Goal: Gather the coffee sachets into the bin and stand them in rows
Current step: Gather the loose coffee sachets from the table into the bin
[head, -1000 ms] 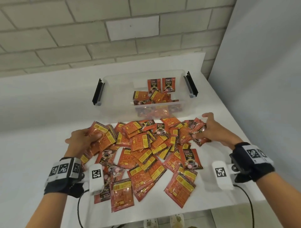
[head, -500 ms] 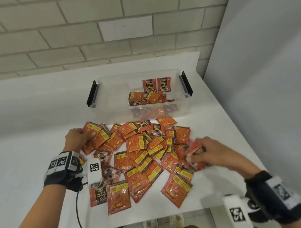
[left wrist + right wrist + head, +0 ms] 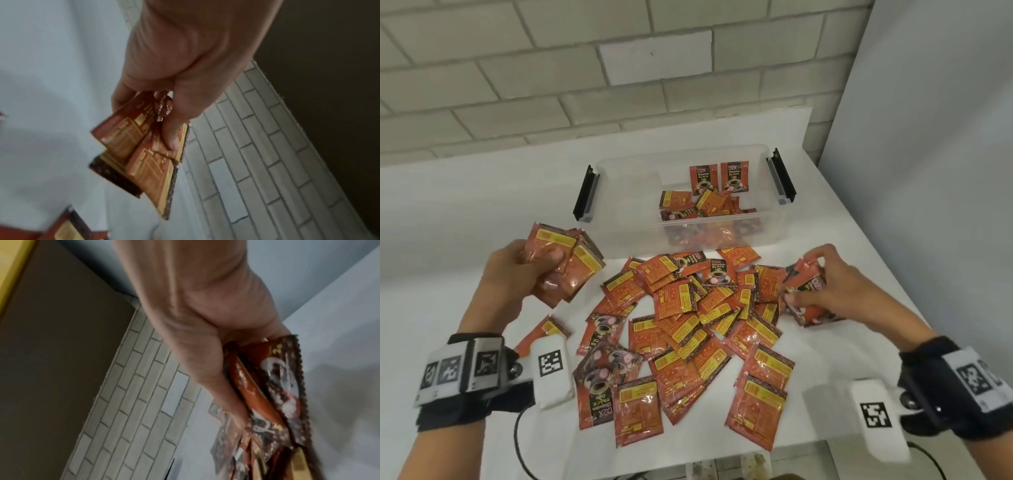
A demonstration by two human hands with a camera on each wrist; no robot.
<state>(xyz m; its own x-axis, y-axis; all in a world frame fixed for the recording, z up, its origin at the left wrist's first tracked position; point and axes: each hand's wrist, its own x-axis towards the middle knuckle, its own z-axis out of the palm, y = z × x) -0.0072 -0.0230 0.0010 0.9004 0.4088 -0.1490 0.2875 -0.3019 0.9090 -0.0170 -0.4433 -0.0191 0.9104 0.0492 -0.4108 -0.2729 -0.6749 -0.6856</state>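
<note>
Left hand (image 3: pixel 517 274) and right hand (image 3: pixel 825 291) each clutch sachets (image 3: pixel 565 263): light, slick, floppy; best pinched flat across faces.

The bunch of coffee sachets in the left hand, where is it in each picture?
Head view: the bunch of sachets is left of middle, gripped by the left hand, raised, nearer than the clear bin.
Left wrist view: the bunch is at the middle, fanned out below the thumb.
Right wrist view: not in it; those sachets are the right hand's.
Shared landmark: the brick wall, in all three.
</note>
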